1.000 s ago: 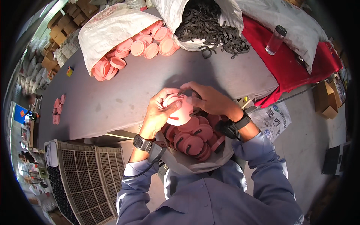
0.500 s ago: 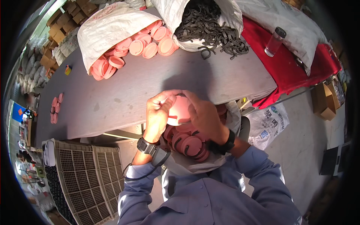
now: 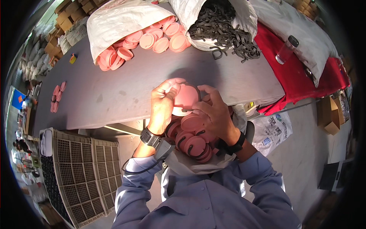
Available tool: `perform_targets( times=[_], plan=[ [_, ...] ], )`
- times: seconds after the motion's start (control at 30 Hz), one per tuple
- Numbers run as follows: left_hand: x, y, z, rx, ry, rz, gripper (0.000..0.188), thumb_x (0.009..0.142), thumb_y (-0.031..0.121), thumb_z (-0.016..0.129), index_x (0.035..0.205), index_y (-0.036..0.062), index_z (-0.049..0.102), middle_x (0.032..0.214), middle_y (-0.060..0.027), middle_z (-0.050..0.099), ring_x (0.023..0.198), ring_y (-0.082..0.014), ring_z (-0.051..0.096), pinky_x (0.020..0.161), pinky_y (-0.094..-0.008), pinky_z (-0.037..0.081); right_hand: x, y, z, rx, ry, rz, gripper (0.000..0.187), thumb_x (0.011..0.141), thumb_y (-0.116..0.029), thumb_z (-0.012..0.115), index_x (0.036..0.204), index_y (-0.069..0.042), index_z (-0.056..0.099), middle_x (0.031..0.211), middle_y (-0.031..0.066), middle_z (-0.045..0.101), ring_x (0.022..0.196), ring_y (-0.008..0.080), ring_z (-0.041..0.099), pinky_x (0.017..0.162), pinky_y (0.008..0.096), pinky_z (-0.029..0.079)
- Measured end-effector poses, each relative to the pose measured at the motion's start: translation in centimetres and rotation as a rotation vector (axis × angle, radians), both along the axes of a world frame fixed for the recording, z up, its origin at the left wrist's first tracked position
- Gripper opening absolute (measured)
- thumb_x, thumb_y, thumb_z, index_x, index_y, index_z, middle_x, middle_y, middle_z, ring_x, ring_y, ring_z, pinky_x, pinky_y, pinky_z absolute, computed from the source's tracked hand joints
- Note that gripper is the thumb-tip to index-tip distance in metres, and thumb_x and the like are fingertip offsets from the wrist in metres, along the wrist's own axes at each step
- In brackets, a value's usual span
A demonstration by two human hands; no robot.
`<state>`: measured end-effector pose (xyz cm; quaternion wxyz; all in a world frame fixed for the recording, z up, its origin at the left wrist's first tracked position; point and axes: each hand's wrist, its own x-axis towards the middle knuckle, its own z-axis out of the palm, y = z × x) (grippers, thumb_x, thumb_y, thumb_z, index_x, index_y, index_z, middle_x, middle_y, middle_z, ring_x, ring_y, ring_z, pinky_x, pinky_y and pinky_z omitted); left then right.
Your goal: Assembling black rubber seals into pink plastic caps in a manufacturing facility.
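A round pink lid (image 3: pixel 187 96) is up in front of me at the table's near edge. My left hand (image 3: pixel 161 105) is closed on its left side, the thumb lying over the face. A thin black strap (image 3: pixel 186 110) runs along part of the lid's rim. At the lid's right edge, my right hand (image 3: pixel 218 116) has its fingers bent around the rim and strap. Below both hands, a white sack (image 3: pixel 187 166) at my lap holds many pink lids (image 3: pixel 195 145), several with dark curved straps on them.
On the grey table (image 3: pixel 126 89), one white sack (image 3: pixel 122 24) spills pink lids and another (image 3: pixel 182 17) spills black straps (image 3: pixel 225 32). A bottle (image 3: pixel 286 49) stands on red cloth (image 3: pixel 267 40). Several lids (image 3: pixel 57 97) lie far left. A plastic crate (image 3: pixel 78 171) is lower left.
My right hand, blurred before, has shifted slightly right, and its fingers now show at the lid's right edge. The left hand keeps its hold on the lid. The whole view has tilted slightly.
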<state>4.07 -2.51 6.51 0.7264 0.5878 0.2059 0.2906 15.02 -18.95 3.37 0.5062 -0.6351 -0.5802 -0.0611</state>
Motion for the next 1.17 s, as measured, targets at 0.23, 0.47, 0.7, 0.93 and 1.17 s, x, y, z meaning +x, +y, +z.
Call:
perform_targets(
  times=[0.23,0.47,0.7,0.93,1.17],
  plan=[
    [-0.1,-0.7,0.2,-0.036,0.104,-0.047,0.02,0.107,0.007,0.058,0.115,0.0042,0.076,0.103,-0.0025,0.074,0.085,-0.0102,0.066,0.06,-0.0254,0.057,0.1,-0.1,-0.5,0.028,0.06,0.143,0.011,0.088,-0.005,0.068,0.099,-0.004,0.068,0.117,0.0172,0.063,0.097,0.0347,0.063,0.083,0.0414,0.054],
    [0.3,-1.4,-2.6,0.119,-0.033,0.08,0.021,0.109,0.011,0.056,0.122,0.0041,0.07,0.113,-0.0062,0.071,0.078,-0.012,0.067,0.055,-0.0283,0.064,0.7,1.3,0.5,0.01,-0.208,0.026,0.01,0.082,-0.003,0.071,0.089,-0.006,0.065,0.092,0.0102,0.062,0.082,0.0337,0.059,0.071,0.0423,0.05],
    [-0.9,-2.1,-2.7,-0.125,-0.055,0.067,0.022,0.106,0.011,0.063,0.127,0.0046,0.066,0.119,-0.0073,0.067,0.094,-0.0164,0.07,0.068,-0.0362,0.07,0.1,0.8,-0.2,0.062,0.261,0.027,0.049,0.085,-0.007,0.081,0.129,-0.002,0.061,0.106,0.0071,0.066,0.083,0.0167,0.062,0.07,0.0312,0.052],
    [-1.3,-3.0,-2.4,0.255,-0.058,0.093,0.031,0.094,-0.003,0.068,0.125,-0.0005,0.063,0.127,-0.0129,0.069,0.116,-0.0206,0.065,0.095,-0.0343,0.059,0.7,1.3,-3.3,-0.154,0.758,0.122,0.057,0.093,-0.024,0.075,0.138,0.004,0.055,0.119,0.025,0.068,0.101,0.0376,0.07,0.087,0.0428,0.056],
    [0.3,-4.0,-5.6,0.277,-0.079,0.032,0.038,0.096,-0.003,0.069,0.133,0.003,0.065,0.127,-0.0129,0.07,0.121,-0.0239,0.065,0.105,-0.0357,0.052,1.5,0.7,-5.0,-0.328,0.144,-0.22,0.042,0.1,-0.014,0.057,0.141,-0.006,0.056,0.121,0.029,0.067,0.109,0.0381,0.072,0.097,0.0476,0.055]
  ],
)
